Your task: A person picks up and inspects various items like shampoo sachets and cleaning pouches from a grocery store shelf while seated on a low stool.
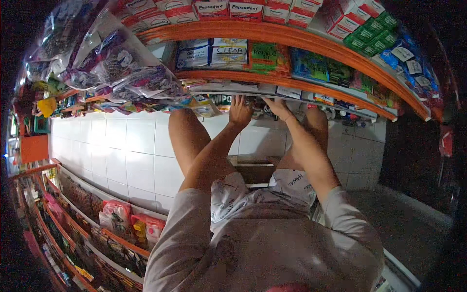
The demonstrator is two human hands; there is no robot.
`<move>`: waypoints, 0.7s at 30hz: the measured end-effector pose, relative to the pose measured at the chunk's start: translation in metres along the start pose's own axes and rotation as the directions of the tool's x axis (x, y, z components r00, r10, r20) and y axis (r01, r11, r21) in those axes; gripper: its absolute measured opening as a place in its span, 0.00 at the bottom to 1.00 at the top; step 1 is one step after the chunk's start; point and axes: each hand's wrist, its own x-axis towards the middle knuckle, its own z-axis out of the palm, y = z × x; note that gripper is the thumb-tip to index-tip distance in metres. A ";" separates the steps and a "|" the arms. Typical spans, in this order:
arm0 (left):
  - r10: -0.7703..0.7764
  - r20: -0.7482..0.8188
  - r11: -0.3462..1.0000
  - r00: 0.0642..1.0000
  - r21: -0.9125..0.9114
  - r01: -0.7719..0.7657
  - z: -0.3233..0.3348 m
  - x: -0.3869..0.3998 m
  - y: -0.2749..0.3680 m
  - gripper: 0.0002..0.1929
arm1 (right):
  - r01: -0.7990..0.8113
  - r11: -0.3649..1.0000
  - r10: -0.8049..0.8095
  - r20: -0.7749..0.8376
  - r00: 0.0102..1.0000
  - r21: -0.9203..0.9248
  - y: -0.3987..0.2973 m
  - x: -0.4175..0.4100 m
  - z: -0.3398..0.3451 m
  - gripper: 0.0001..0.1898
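Both of my hands reach forward to a low shelf of packaged goods, beneath the grey shelf edge point(219, 90). My left hand point(240, 111) lies over the front of the goods beside a dark green pack with white lettering point(221, 99); its fingertips are partly in shadow. To the right, my right hand point(278, 108) reaches under the shelf edge near dark items, its fingers partly hidden. Whether either hand grips anything cannot be told. Above them, rows of shampoo sachets point(229, 54) hang or stand between orange shelf edges.
Toothpaste boxes point(246, 10) fill the upper shelf. Clear plastic bags of sachets point(120, 62) hang at the upper left, close to my left arm. Another shelf rack point(105, 233) stands behind at the lower left. White floor tiles point(140, 137) lie between the racks.
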 end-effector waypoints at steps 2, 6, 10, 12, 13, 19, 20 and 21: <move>0.004 -0.015 1.000 1.000 0.022 -0.003 0.002 -0.006 -0.006 0.21 | 0.080 0.997 -0.081 0.157 0.984 0.012 -0.018 -0.004 -0.002 0.36; -0.040 0.083 0.996 0.996 -0.076 0.047 -0.004 -0.002 0.001 0.22 | -0.084 0.996 0.079 0.281 0.957 0.009 -0.009 -0.013 -0.023 0.27; -0.063 0.011 0.998 0.998 -0.019 0.063 -0.001 -0.007 -0.010 0.21 | -0.063 0.993 0.084 0.227 0.970 -0.097 -0.015 -0.020 -0.025 0.21; -0.059 -0.074 0.998 0.996 -0.027 0.057 0.000 -0.012 -0.013 0.21 | -0.017 0.999 0.025 0.224 0.974 -0.036 -0.021 -0.026 -0.026 0.17; -0.054 -0.073 0.998 0.996 -0.031 0.052 0.000 -0.013 -0.008 0.21 | -0.021 0.999 0.029 0.220 0.975 -0.040 -0.021 -0.029 -0.029 0.17; -0.040 -0.132 0.998 0.990 -0.047 0.034 -0.008 -0.025 -0.005 0.22 | 0.093 0.993 -0.092 -0.016 0.996 0.073 -0.053 -0.046 -0.036 0.11; -0.020 -0.117 0.994 0.993 -0.111 0.007 -0.011 -0.029 -0.006 0.23 | 0.065 0.987 -0.061 -0.030 0.998 0.145 -0.062 -0.051 -0.038 0.11; 0.005 -0.107 0.984 0.994 -0.179 -0.024 -0.016 -0.029 -0.005 0.24 | 0.052 0.969 -0.048 -0.021 0.999 0.241 -0.071 -0.055 -0.043 0.11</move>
